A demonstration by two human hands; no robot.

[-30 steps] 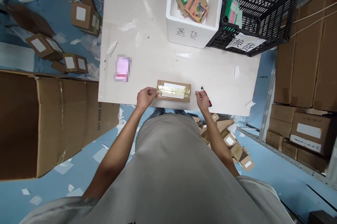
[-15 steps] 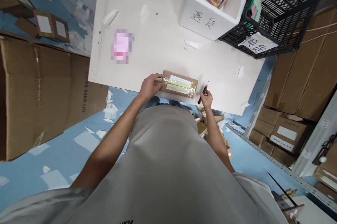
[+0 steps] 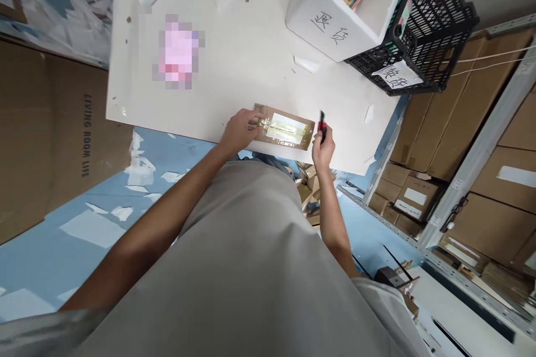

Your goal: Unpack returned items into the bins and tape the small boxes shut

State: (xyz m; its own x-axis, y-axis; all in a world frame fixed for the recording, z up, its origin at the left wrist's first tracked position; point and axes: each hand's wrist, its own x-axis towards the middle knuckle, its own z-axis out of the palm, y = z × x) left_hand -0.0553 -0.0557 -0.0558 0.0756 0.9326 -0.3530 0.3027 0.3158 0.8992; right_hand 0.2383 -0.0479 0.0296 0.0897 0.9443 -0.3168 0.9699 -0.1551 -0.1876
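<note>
A small flat cardboard box [image 3: 268,132] lies near the front edge of the table, with a white label and shiny clear tape across its top. My left hand [image 3: 239,132] grips the box's left end, fingers bent over its upper face. Just past the right end, my right hand [image 3: 323,150] is closed around a red and black box cutter [image 3: 322,127]. The cutter points up and away from me, apart from the box. Its blade is too blurred to make out.
A white foam bin [image 3: 301,27] with small packages stands at the table's back right, beside a black plastic crate [image 3: 435,38]. Paper scraps and a pixelated pink item [image 3: 178,52] lie on the white table [image 3: 234,72]. Large cartons stand left; shelves with boxes [image 3: 422,195] stand right.
My right hand has turned the box cutter more upright and raised it beside the box's right end. The left hand keeps its hold on the box. The camera view has shifted.
</note>
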